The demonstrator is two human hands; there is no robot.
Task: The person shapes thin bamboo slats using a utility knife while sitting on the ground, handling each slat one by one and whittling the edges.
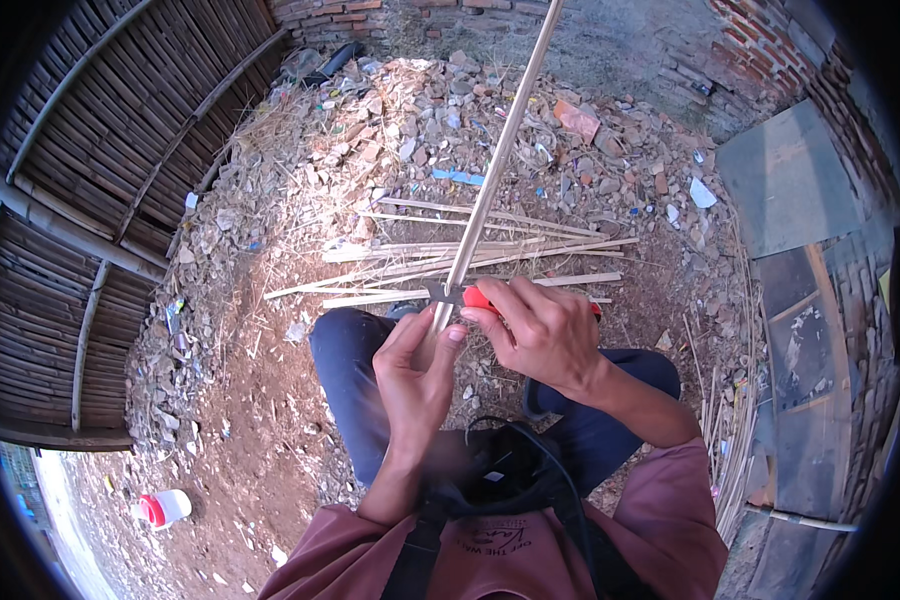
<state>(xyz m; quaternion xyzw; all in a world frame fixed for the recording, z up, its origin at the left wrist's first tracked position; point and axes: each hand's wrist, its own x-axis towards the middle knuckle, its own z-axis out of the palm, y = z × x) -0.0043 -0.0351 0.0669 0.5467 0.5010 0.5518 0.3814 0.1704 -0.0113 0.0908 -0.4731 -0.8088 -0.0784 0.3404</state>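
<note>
A long pale bamboo strip (pixel 495 168) slants up and away from me, its near end pinched between the thumb and fingers of my left hand (pixel 410 372). My right hand (pixel 548 335) is closed around the red handle of a cutter knife (pixel 476 298). The knife's dark blade lies across the strip just beyond my left fingertips, touching it or very close to it. Several more pale bamboo strips (pixel 370 282) lie loosely crossed on the ground beyond my knees. My hands are above my bent legs (pixel 348 365).
Broken brick and stone rubble (pixel 420 130) rises toward a brick wall at the back. A bamboo-slat wall (pixel 80 200) stands on the left. Grey panels (pixel 795 180) lean at the right, with long thin strips (pixel 740 440) below. A clear container with a red lid (pixel 173 507) lies at lower left.
</note>
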